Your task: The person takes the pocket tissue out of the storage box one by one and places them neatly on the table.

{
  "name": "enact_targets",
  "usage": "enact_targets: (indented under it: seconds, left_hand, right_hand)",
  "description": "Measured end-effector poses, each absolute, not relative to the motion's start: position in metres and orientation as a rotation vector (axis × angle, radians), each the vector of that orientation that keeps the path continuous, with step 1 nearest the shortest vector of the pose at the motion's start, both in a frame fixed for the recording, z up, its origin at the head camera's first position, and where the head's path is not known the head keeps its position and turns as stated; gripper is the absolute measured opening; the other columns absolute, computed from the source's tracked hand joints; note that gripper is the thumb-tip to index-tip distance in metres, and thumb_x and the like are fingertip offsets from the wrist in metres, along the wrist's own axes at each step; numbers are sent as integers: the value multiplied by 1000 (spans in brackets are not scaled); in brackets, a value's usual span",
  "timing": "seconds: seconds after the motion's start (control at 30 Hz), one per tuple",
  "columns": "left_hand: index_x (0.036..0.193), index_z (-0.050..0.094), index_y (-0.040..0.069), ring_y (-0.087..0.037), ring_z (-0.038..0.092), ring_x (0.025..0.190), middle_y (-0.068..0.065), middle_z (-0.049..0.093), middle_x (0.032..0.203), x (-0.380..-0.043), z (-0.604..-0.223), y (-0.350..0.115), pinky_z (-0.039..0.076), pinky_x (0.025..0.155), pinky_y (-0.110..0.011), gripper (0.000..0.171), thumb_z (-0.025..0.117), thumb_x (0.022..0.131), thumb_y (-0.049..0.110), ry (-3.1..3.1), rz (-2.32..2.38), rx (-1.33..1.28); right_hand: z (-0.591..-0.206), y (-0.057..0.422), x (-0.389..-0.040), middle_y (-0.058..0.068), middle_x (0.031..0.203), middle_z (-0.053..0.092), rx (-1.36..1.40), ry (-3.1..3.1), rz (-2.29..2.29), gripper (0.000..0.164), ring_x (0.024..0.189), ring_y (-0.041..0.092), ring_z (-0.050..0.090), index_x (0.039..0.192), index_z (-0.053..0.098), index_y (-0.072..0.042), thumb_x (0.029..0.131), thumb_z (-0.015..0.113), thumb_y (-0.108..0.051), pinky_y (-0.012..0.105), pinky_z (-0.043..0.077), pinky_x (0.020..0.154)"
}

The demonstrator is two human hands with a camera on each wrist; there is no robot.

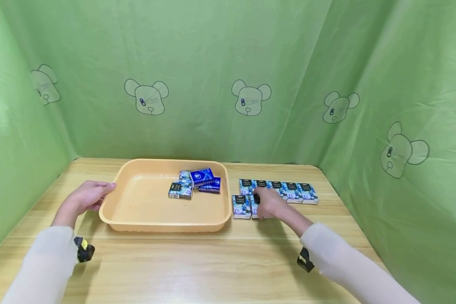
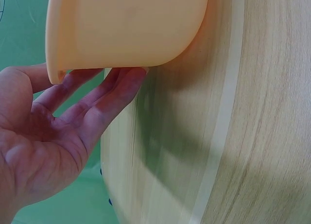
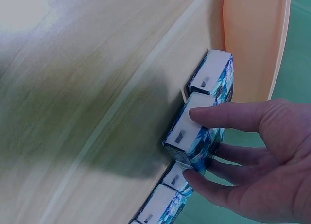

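A small flowered box (image 3: 188, 135) is held in the right hand (image 1: 270, 203), its thumb on the white end and its fingertips on the opposite side, the gap between them just as wide as the box. It lies to the right of the tray, in the nearer row, though whether its underside touches the table cannot be told. Just beside it, on the tray's side, lies another flowered box, the neighbouring box (image 1: 241, 207). Behind them runs a far row (image 1: 292, 193) of five similar boxes, set side by side; the hand partly covers some of it.

The peach tray (image 1: 144, 223) stands left of the boxes. The left hand (image 1: 89, 196) grips its left rim — thumb at the lip, fingers extended underneath against the outer wall. Inside, towards the right, are two more flowered boxes (image 1: 180, 191) and two dark blue packs (image 1: 201, 177), one blue pack tilted and overlapping the other.

All this is on a pale wooden table (image 1: 175, 270). Both forearms wear light sleeves (image 1: 342, 249), with a black device (image 1: 84, 250) at each wrist. Around the table hangs a green curtain (image 1: 201, 50) — printed with outlined, round-eared animal heads.
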State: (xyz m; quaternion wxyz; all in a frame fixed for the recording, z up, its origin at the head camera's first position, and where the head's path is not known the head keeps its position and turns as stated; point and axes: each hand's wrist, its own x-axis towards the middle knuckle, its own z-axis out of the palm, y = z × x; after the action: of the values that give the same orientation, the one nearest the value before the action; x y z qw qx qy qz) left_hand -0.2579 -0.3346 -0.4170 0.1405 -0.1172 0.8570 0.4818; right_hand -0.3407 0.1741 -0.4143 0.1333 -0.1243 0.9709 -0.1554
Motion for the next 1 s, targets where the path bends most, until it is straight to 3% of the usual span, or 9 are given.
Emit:
enact_targets:
  seconds: [0.27, 0.6, 0.83, 1.0]
  left_hand:
    - [153, 24, -14, -10, 66, 83, -26, 63, 124, -257, -417, -335, 60, 72, -30, 73, 42, 109, 41, 2477, 1389, -350]
    - [153, 24, -14, -10, 66, 82, -22, 65, 120, -258, -416, -334, 60, 70, -29, 72, 42, 109, 40, 2475, 1395, -354]
    - [153, 24, -14, -10, 66, 82, -21, 66, 119, -258, -417, -335, 60, 71, -29, 73, 42, 109, 41, 2476, 1392, -350]
    - [153, 24, -14, -10, 66, 82, -23, 66, 120, -257, -416, -334, 60, 71, -29, 73, 42, 109, 40, 2471, 1401, -350]
  right_hand:
    - [-416, 174, -340, 25, 152, 46, -354, 2805, -497, 94, 50, 13, 43, 151, 44, -3, 62, 68, 17, 21, 42, 41]
    - [-417, 174, -341, 25, 152, 46, -401, 2816, -446, 92, 72, 24, 57, 150, 45, -2, 63, 67, 15, 27, 46, 47]
    - [-419, 174, -341, 26, 152, 46, -395, 2812, -460, 92, 62, 20, 52, 150, 45, -1, 62, 68, 16, 25, 45, 45]
    - [-419, 174, -340, 26, 151, 47, -401, 2818, -449, 91, 79, 26, 59, 149, 46, 0, 62, 68, 15, 26, 48, 49]
